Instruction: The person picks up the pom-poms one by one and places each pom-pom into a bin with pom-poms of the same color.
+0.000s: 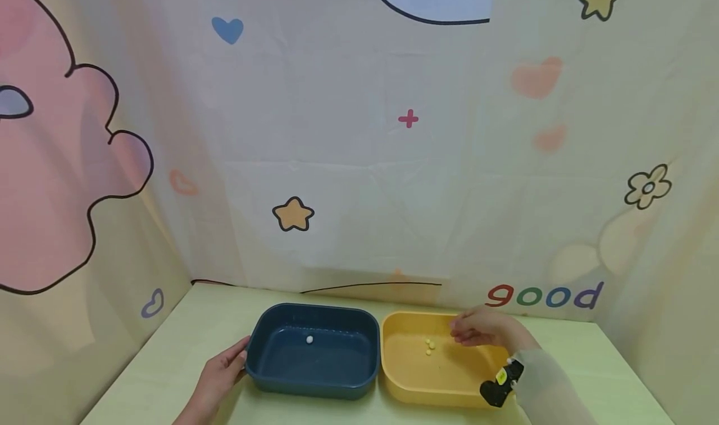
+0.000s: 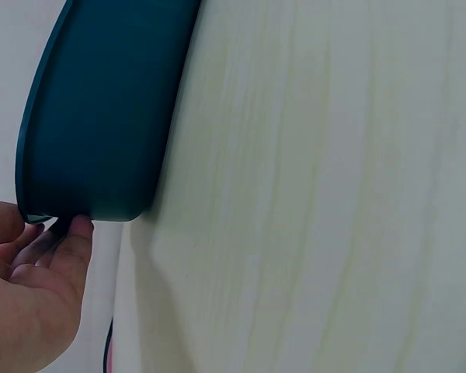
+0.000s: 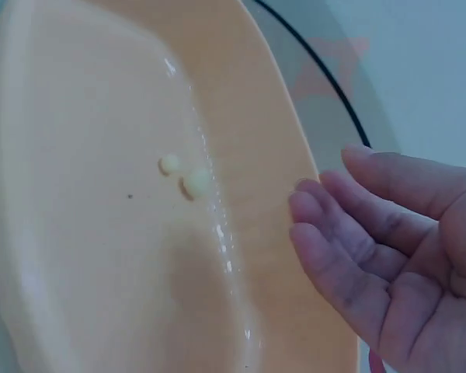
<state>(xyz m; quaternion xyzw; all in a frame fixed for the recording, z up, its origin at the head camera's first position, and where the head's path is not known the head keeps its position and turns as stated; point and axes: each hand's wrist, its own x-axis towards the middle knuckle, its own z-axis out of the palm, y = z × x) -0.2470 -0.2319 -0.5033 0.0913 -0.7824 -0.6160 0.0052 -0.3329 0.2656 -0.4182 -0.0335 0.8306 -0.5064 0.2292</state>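
Note:
At the left end of a dark blue tub [image 1: 311,389], my left hand [image 1: 221,372] holds its rim and outer wall; the left wrist view shows the fingers of that hand [image 2: 43,291] against the tub's end [image 2: 101,116]. One small white ball [image 1: 309,339] lies inside the blue tub. My right hand [image 1: 480,327] is over the far right part of a yellow tub [image 1: 429,396], its fingers loosely bent. In the right wrist view nothing shows between those fingers [image 3: 318,256]. A few small pale yellow balls [image 1: 432,346] lie on the yellow tub's floor, apart from the hand.
Both tubs stand side by side on a pale, wood-grained table [image 1: 168,356]. Behind them hangs a printed cloth [image 1: 348,163] with stars, hearts and the word "good", and more cloth closes in both sides. A black device [image 1: 502,384] is strapped at the right wrist.

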